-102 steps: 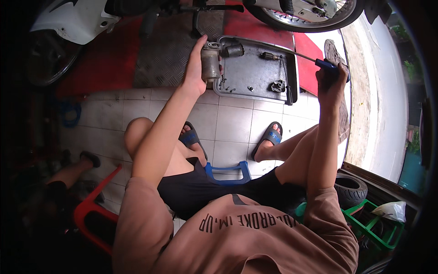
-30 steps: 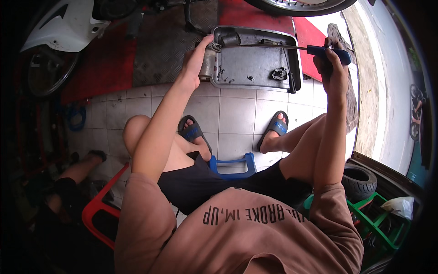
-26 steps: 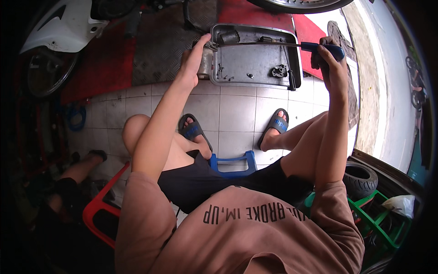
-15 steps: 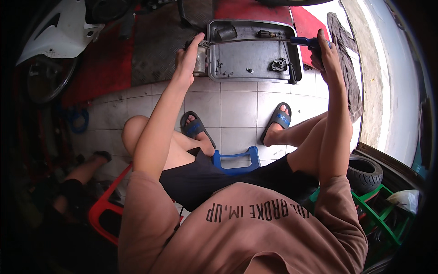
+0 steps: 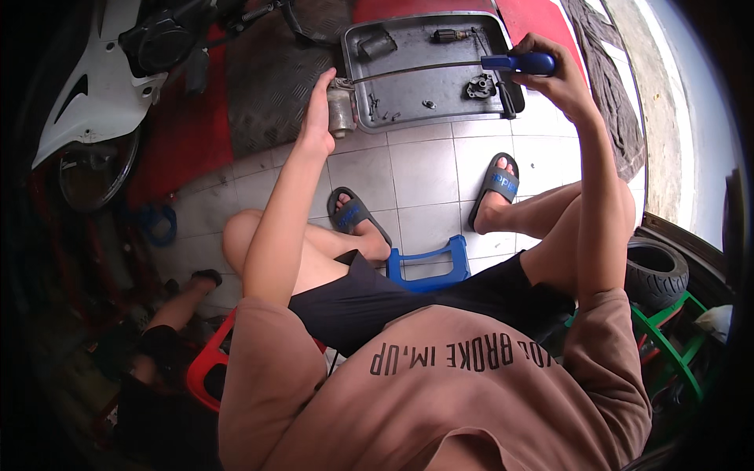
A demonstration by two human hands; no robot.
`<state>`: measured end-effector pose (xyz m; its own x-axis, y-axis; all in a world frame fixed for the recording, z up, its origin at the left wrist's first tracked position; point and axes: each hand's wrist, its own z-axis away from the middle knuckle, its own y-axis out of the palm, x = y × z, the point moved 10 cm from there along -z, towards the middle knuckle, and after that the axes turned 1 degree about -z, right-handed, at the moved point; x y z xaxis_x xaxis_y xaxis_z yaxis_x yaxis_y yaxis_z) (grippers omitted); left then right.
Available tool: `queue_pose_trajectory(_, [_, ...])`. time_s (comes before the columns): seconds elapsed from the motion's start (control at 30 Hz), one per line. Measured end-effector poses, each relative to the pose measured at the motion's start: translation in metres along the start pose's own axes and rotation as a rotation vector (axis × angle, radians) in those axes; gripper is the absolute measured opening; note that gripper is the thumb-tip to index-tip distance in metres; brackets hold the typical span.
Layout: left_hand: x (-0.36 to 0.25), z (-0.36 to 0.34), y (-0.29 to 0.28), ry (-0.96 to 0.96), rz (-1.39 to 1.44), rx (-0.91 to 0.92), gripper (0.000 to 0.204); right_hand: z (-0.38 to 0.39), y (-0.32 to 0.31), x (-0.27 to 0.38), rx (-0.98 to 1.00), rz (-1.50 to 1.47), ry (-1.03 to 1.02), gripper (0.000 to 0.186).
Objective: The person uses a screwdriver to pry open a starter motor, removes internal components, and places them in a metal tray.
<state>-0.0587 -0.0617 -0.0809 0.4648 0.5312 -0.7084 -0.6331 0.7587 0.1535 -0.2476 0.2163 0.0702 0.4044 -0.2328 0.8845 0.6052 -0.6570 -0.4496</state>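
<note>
My right hand is closed on the blue handle of a long screwdriver. Its thin shaft runs left above a grey metal tray and reaches a small bracket at the top of a dull metal cylinder. That cylinder is beside the tray's left rim, against the palm of my left hand. The thumb side of this hand is stretched straight, while its other fingers are hidden. It seems to hold the cylinder from the left.
Inside the tray lie a dark round casing, a motor armature, a metal cover and several small screws. A white motorcycle panel stands at left. Below are a blue stool, a tyre and a green rack.
My right hand has shifted left and turned, so the rounded end of the handle now shows. The left thumb has moved off the bracket. The cylinder appears lower against the tray; the whole view has tilted slightly.
</note>
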Motion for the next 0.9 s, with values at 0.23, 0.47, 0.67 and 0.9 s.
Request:
queue_pose_trajectory(0.23, [0.014,-0.014,0.023,-0.026,-0.065,0.044,0.046,0.013,-0.032,0.031,-0.215,-0.006,0.429,0.020])
queue_pose_trajectory(0.47, [0.024,-0.013,0.015,-0.058,-0.088,0.043,0.046,0.006,-0.022,-0.024,-0.276,-0.134,0.360,0.021])
queue_pose_trajectory(0.67, [0.021,-0.017,0.012,-0.048,-0.057,0.044,0.047,-0.002,-0.017,-0.022,-0.225,-0.055,0.319,0.024])
queue_pose_trajectory(0.9, [0.020,-0.014,0.011,-0.047,-0.040,0.069,0.048,0.007,-0.008,-0.030,-0.380,-0.516,0.431,0.023])
